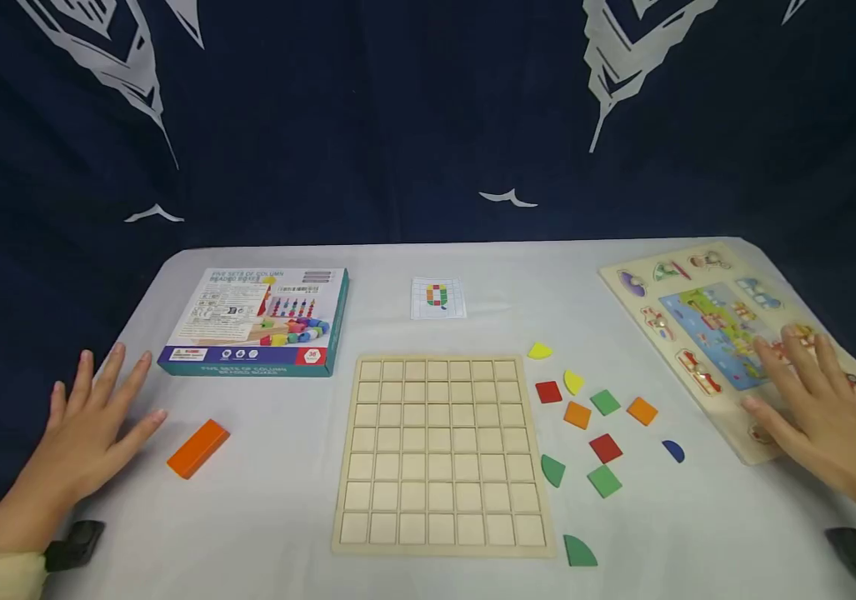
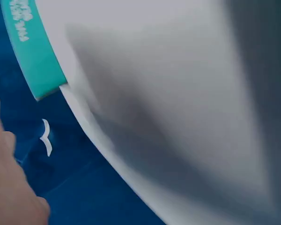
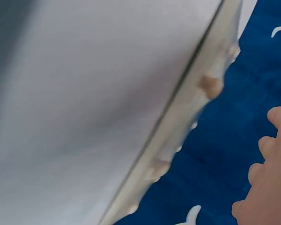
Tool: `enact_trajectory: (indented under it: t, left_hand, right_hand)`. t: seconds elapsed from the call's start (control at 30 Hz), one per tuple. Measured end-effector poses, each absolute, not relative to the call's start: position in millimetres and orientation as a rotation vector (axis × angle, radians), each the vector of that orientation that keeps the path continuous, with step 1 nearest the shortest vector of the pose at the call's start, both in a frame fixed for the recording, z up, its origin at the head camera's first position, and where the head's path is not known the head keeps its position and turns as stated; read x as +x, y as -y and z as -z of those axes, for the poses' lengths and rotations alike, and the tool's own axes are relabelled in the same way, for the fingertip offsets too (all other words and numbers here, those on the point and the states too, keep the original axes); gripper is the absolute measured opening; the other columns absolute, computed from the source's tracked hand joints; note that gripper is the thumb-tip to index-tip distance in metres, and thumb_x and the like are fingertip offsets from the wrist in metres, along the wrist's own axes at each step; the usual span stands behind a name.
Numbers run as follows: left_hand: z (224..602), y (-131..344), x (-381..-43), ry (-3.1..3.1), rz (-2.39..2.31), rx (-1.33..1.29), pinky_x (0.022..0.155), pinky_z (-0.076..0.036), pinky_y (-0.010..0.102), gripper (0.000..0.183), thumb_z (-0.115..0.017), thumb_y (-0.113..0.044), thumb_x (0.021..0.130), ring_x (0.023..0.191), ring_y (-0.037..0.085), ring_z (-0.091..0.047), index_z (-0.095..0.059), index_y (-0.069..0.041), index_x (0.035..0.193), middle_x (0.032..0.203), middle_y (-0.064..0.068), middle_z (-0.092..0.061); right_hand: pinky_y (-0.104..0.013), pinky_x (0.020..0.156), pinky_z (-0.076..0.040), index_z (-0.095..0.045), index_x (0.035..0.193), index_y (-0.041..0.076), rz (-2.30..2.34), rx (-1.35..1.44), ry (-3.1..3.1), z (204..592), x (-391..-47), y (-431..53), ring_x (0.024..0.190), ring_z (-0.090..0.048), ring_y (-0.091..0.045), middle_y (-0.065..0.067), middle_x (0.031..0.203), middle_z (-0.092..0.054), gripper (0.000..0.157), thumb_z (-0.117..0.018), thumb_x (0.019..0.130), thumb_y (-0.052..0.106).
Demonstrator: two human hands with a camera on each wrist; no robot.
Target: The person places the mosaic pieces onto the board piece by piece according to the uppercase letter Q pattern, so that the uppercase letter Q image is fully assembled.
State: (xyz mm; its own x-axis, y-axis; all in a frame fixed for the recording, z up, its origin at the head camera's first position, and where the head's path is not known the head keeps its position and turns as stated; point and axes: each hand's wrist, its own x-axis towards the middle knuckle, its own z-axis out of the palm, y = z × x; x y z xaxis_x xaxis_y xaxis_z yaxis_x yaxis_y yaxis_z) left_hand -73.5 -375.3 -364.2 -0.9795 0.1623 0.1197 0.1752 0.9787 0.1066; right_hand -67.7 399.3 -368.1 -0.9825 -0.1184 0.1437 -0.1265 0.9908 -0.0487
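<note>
My left hand (image 1: pixel 93 433), fingers spread and straight, is over the table's left side, holding nothing. An orange block (image 1: pixel 198 448) lies just right of it, and a boxed bead set (image 1: pixel 255 321) lies beyond its fingertips. On the right, my right hand (image 1: pixel 825 408) has its fingers spread over a wooden picture puzzle board (image 1: pixel 705 333), covering part of its near side. Between the hands lies a wooden grid board (image 1: pixel 440 454) with bare square cells. Beside it are scattered flat pieces, among them a red square (image 1: pixel 606 448), a green square (image 1: pixel 604 481) and a blue half circle (image 1: pixel 673 451).
A small pattern card (image 1: pixel 438 298) with a coloured figure lies behind the grid board. Yellow pieces (image 1: pixel 539 351), orange squares (image 1: pixel 642 411) and green quarter circles (image 1: pixel 579 551) lie along the board's right side. A dark blue curtain (image 1: pixel 397 125) hangs behind the white table (image 1: pixel 270 517).
</note>
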Motion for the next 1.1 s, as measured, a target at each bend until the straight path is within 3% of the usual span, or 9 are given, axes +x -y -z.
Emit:
enact_trajectory:
  t: [0.17,0.3,0.4,0.47,0.53,0.6,0.77,0.93,1.1]
  left_hand:
    - [340.3,359.4,-69.5,2.935,0.213,-0.276,0.099,0.017,0.058,0.084,-0.052,-0.047,0.09,0.135,0.032,0.022,-0.001,-0.019,0.151,0.154,0.007,0.015]
    - [309.7,321.4,-62.9,2.817,0.367,-0.424,0.105,0.007,0.054,0.091,-0.064,-0.043,0.084,0.139,0.031,0.008,-0.009,-0.016,0.152,0.155,0.009,0.003]
    - [302.1,279.2,-54.8,2.755,0.521,-0.57,0.105,-0.02,0.053,0.095,-0.077,-0.031,0.076,0.138,0.031,-0.014,-0.019,-0.017,0.151,0.155,0.007,-0.011]
    - [307.6,250.8,-49.4,2.763,0.626,-0.685,0.098,-0.033,0.053,0.096,-0.08,-0.026,0.073,0.135,0.029,-0.024,-0.024,-0.02,0.15,0.155,0.003,-0.015]
    - [317.6,225.3,-45.3,2.831,0.744,-0.777,0.093,-0.04,0.052,0.1,-0.084,-0.024,0.07,0.134,0.025,-0.027,-0.023,-0.025,0.15,0.155,-0.002,-0.014]
    - [330.0,206.6,-43.7,2.908,0.836,-0.889,0.095,-0.039,0.048,0.103,-0.084,-0.029,0.068,0.136,0.021,-0.022,-0.021,-0.027,0.15,0.155,-0.005,-0.011]
    - [357.1,189.4,-43.1,3.09,0.898,-1.092,0.105,-0.015,0.057,0.116,-0.089,-0.037,0.058,0.14,0.025,0.001,-0.019,-0.028,0.15,0.156,-0.002,-0.003]
    - [372.0,196.2,-44.4,3.18,0.959,-1.12,0.103,-0.005,0.063,0.115,-0.09,-0.035,0.055,0.139,0.03,0.007,-0.025,-0.028,0.149,0.156,0.002,-0.001]
    - [382.1,202.1,-47.2,3.227,1.004,-1.097,0.106,-0.002,0.057,0.111,-0.089,-0.038,0.057,0.139,0.021,0.009,-0.026,-0.033,0.148,0.156,-0.004,-0.001]
  right_hand:
    - [-0.054,0.103,0.015,-0.004,0.15,0.01,-0.141,0.26,2.943,344.7,-63.6,-381.8,0.137,0.015,-0.029,-0.013,0.154,0.01,0.078,-0.046,0.095,0.045]
    - [-0.058,0.105,-0.004,-0.026,0.146,0.003,-0.385,0.269,2.839,322.8,-55.2,-354.5,0.137,-0.009,-0.04,-0.022,0.151,-0.015,0.065,-0.056,0.094,0.029]
    - [-0.035,0.104,-0.03,-0.047,0.135,0.002,-0.636,0.285,2.708,319.5,-47.1,-329.6,0.126,-0.041,-0.02,-0.017,0.138,-0.043,0.049,-0.063,0.09,0.012]
    - [-0.016,0.092,-0.037,-0.057,0.124,0.001,-0.804,0.318,2.628,323.2,-42.2,-313.3,0.109,-0.05,-0.004,-0.005,0.123,-0.056,0.039,-0.066,0.086,0.003]
    - [-0.004,0.075,-0.037,-0.062,0.116,0.0,-0.992,0.346,2.585,327.9,-38.4,-298.2,0.091,-0.05,0.006,0.003,0.11,-0.061,0.033,-0.065,0.084,-0.005]
    - [-0.008,0.072,-0.042,-0.063,0.114,0.0,-1.199,0.352,2.589,332.7,-34.5,-285.2,0.086,-0.056,-0.002,0.006,0.102,-0.063,0.029,-0.062,0.085,-0.007]
    - [-0.022,0.065,-0.05,-0.062,0.113,-0.004,-1.682,0.543,2.628,350.3,-26.7,-266.1,0.08,-0.061,-0.016,-0.009,0.102,-0.065,0.027,-0.059,0.086,-0.01]
    - [-0.024,0.062,-0.05,-0.063,0.113,0.0,-1.889,0.986,2.604,372.6,-20.6,-257.9,0.076,-0.057,-0.014,-0.009,0.094,-0.063,0.034,-0.063,0.081,-0.013]
    - [-0.024,0.058,-0.049,-0.066,0.112,0.006,-1.879,1.154,2.665,388.0,-10.5,-249.0,0.073,-0.055,-0.012,-0.002,0.089,-0.062,0.032,-0.071,0.08,0.0]
